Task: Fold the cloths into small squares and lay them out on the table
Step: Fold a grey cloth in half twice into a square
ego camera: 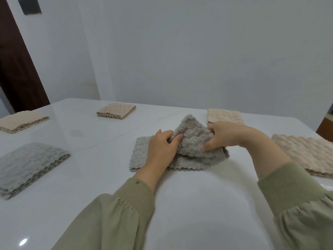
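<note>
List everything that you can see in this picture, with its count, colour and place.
grey textured cloth being folded: one, grey, table centre, partly lifted
folded grey textured cloth: one, grey, near left
folded beige textured cloths: four, beige; far left, far middle, behind the right hand, right edge
glossy white table: one, white, lower half
dark brown door: one, brown, left edge
dark square wall plate: one, dark, top left
olive green sleeves: two, green, bottom
left hand: grips the lifted cloth's left side
right hand: pinches its right side
</note>
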A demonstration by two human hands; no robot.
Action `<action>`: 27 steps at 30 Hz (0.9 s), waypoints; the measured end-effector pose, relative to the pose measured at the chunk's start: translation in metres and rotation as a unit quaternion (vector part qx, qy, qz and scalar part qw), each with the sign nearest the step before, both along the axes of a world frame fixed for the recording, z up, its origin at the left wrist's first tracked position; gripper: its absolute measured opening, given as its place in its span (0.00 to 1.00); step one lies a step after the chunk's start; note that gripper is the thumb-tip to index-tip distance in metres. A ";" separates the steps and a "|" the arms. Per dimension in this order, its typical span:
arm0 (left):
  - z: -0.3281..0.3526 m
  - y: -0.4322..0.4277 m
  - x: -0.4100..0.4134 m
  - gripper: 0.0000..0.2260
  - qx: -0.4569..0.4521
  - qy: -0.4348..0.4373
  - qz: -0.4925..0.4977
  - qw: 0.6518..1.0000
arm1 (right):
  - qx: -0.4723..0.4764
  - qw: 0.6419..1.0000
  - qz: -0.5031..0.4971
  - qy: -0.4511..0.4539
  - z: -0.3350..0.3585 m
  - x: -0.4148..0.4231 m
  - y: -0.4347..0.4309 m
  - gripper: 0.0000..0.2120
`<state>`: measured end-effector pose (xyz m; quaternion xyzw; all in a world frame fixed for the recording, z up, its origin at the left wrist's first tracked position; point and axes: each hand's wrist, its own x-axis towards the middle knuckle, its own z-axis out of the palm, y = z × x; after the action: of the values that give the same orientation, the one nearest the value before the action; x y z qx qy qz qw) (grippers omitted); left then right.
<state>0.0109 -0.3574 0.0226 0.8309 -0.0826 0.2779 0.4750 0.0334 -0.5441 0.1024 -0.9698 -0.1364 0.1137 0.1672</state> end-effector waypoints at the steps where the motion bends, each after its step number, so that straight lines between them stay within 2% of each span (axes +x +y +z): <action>1: 0.000 0.001 0.000 0.24 0.002 -0.007 0.007 1.000 | -0.023 1.000 -0.003 0.021 -0.001 0.001 -0.003 0.16; 4: -0.002 0.003 0.004 0.23 0.012 0.004 0.033 0.999 | 0.046 0.996 -0.047 0.055 -0.006 0.007 -0.008 0.08; 6: -0.004 0.008 0.007 0.22 0.017 0.035 0.024 0.999 | 0.118 0.988 -0.104 0.009 -0.014 0.016 -0.007 0.06; 8: -0.006 0.013 0.009 0.21 0.050 0.068 0.018 0.996 | 0.225 0.961 -0.157 -0.030 -0.028 0.024 -0.005 0.02; 10: -0.005 0.014 0.010 0.19 0.084 0.080 0.022 0.993 | 0.382 0.904 -0.193 0.007 -0.045 0.028 0.000 0.02; 12: 0.002 0.012 0.008 0.20 0.091 0.081 0.021 0.992 | 0.547 0.802 -0.215 0.107 -0.059 0.028 0.005 0.04; 14: 0.012 0.010 0.007 0.22 0.102 0.102 0.015 0.989 | 0.645 0.705 -0.238 0.173 -0.066 0.028 0.007 0.05; 15: 0.017 0.009 0.006 0.23 0.091 0.132 -0.004 0.987 | 0.665 0.682 -0.246 0.180 -0.069 0.030 0.006 0.06; 17: 0.027 0.008 0.004 0.20 -0.005 0.228 -0.077 0.971 | 0.670 0.679 -0.241 0.180 -0.073 0.034 0.004 0.11; 19: 0.035 0.005 -0.002 0.14 -0.142 0.333 -0.172 0.916 | 0.650 0.700 -0.228 0.186 -0.071 0.032 0.003 0.12; 21: 0.034 0.007 -0.004 0.09 -0.198 0.383 -0.217 0.876 | 0.624 0.728 -0.224 0.176 -0.069 0.028 0.001 0.10; 23: 0.026 0.011 -0.001 0.08 -0.178 0.397 -0.197 0.878 | 0.602 0.756 -0.227 0.122 -0.070 0.028 -0.001 0.06; 27: 0.010 0.018 0.007 0.10 -0.098 0.336 -0.074 0.934 | 0.551 0.807 -0.212 0.003 -0.081 0.025 0.001 0.03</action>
<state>0.0184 -0.3395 0.0326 0.8167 0.0487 -0.0466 0.5731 0.0588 -0.5426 0.0219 -0.7194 0.0330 -0.0160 0.6937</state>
